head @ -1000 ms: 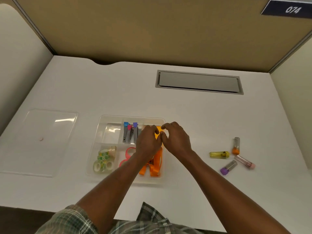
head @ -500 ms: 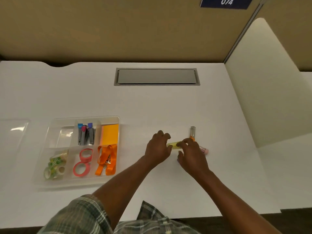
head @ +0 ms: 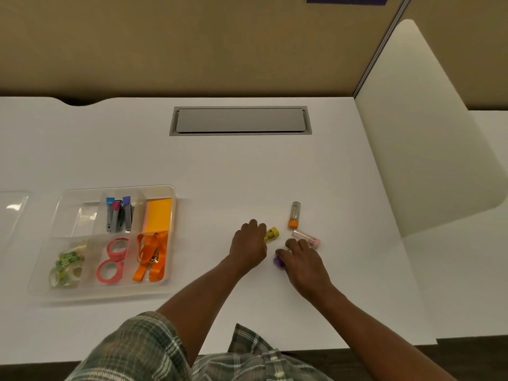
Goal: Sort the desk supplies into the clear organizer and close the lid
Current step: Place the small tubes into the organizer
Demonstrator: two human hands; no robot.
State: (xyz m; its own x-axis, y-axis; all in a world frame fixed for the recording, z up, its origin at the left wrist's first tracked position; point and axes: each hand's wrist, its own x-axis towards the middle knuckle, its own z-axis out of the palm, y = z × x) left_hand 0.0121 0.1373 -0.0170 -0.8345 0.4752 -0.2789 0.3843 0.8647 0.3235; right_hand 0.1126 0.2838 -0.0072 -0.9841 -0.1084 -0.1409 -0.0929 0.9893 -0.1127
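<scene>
The clear organizer (head: 176,237) lies at the left of the white desk, holding staplers (head: 119,214), orange sticky notes (head: 159,215), tape rolls (head: 67,266), pink tape rings (head: 111,261) and an orange lanyard (head: 151,257). Right of it lie small capped tubes. My left hand (head: 248,247) is closed around the yellow tube (head: 272,234). My right hand (head: 302,264) covers the purple-capped tube (head: 278,262), fingers curled on it. The orange-capped tube (head: 294,215) and pink-capped tube (head: 306,237) lie free just beyond my hands. The clear lid (head: 12,209) lies at the far left edge.
A grey cable hatch (head: 240,121) is set into the desk at the back. A cream divider panel (head: 423,138) rises on the right. A tan partition wall stands behind the desk. The desk's front edge runs just above my plaid shirt.
My hands left the organizer's sticky-note compartment and moved right to the tubes. The left now grips the yellow tube; the right has dropped onto the purple-capped one.
</scene>
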